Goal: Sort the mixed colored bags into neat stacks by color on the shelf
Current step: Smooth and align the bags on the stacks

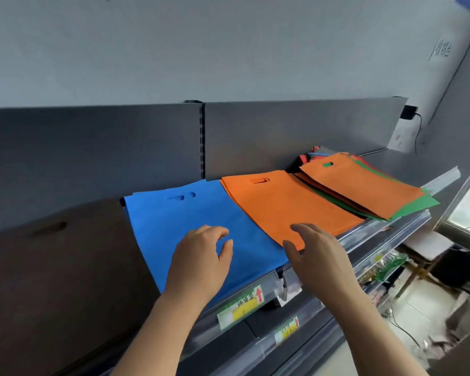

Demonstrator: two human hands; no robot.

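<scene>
Blue bags (174, 213) on the shelf (385, 229) under my loose left grip (201, 261), orange bags (282, 202) under my loose right grip (315, 253), both grips empty

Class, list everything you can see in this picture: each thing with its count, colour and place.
blue stack: one, blue, shelf left.
orange stack: one, orange, right of the blue.
mixed pile: one, orange over green and red, shelf right end.
shelf: one, dark grey, bearing all three.
labels: two, yellow-green, on the front rails.
plug: one, black, wall upper right.
left hand: one, over the blue stack.
right hand: one, over the orange stack's near corner.
</scene>
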